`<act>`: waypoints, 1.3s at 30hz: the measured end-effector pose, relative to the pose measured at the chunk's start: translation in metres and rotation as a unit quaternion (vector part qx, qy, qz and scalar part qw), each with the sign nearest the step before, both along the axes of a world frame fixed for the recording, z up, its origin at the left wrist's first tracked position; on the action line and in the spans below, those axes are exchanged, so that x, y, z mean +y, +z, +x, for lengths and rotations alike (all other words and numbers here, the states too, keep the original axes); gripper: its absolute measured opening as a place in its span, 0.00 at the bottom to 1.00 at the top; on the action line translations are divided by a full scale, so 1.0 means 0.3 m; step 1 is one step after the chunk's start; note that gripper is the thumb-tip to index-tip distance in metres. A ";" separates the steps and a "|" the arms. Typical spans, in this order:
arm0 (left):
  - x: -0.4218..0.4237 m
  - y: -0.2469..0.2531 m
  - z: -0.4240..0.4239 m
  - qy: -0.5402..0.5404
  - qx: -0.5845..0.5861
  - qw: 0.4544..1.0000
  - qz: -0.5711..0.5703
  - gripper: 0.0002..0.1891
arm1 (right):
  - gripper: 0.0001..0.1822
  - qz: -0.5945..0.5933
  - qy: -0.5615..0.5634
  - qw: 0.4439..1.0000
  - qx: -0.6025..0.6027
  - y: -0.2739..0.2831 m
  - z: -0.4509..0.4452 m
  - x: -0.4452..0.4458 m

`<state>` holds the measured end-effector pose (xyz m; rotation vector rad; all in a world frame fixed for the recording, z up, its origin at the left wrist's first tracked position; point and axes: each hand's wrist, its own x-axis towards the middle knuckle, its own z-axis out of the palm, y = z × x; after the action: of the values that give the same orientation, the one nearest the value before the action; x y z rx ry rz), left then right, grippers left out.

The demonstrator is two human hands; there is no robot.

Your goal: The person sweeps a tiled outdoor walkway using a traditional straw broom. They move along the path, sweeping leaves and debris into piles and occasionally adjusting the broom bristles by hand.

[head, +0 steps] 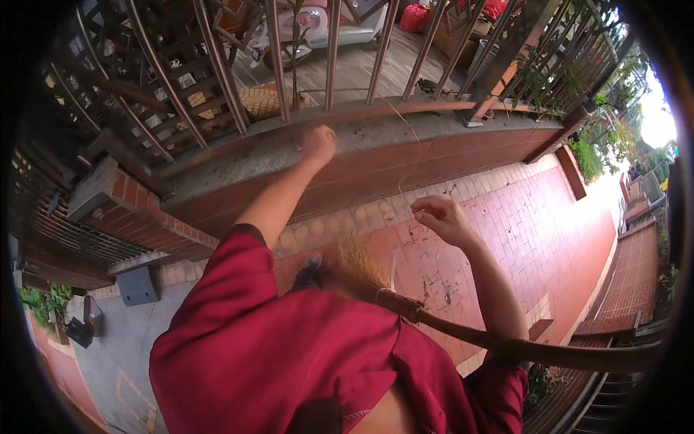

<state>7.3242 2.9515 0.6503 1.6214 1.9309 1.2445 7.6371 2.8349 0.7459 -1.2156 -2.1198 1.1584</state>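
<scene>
My left hand (320, 144), its fingers curled, is over the concrete ledge (358, 130) at the foot of a metal fence. Blur and angle hide whether it holds anything. Lower and to the right, my right hand (440, 219) is raised above the brick paving, fingers bent and a gap before the thumb; I see nothing in it. A thin dry stem (416, 138) hangs from the ledge and ends near those fingertips; contact cannot be made out. A straw broom (358, 263) has its bristles in front of my body. Its long handle (574, 353) crosses my right arm near the elbow.
Upright metal bars (332, 59) rise from the ledge. Behind them stands a white scooter (320, 27) beside a red bag (413, 18). A brick pillar (135, 195) is at the left. Dry leaves (445, 290) lie on the red paving (520, 233). A grey box (137, 286) sits at lower left.
</scene>
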 end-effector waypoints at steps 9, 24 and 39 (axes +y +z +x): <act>0.502 -0.072 -0.228 0.058 0.086 0.994 0.036 0.10 | 0.12 0.133 0.042 0.990 0.013 -0.010 -0.261 0.420; 0.628 -0.082 -0.286 -0.205 -0.028 0.969 -0.135 0.06 | 0.14 0.094 -0.126 0.948 0.278 -0.204 -0.755 0.914; 0.723 -0.153 -0.292 -0.263 0.043 0.961 0.071 0.10 | 0.19 0.365 -0.035 0.864 -0.345 -0.315 -0.871 1.086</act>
<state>7.2366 3.1684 0.6044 2.1064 1.3333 1.1163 7.3758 3.1607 0.6514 -1.3953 -2.5833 -0.2271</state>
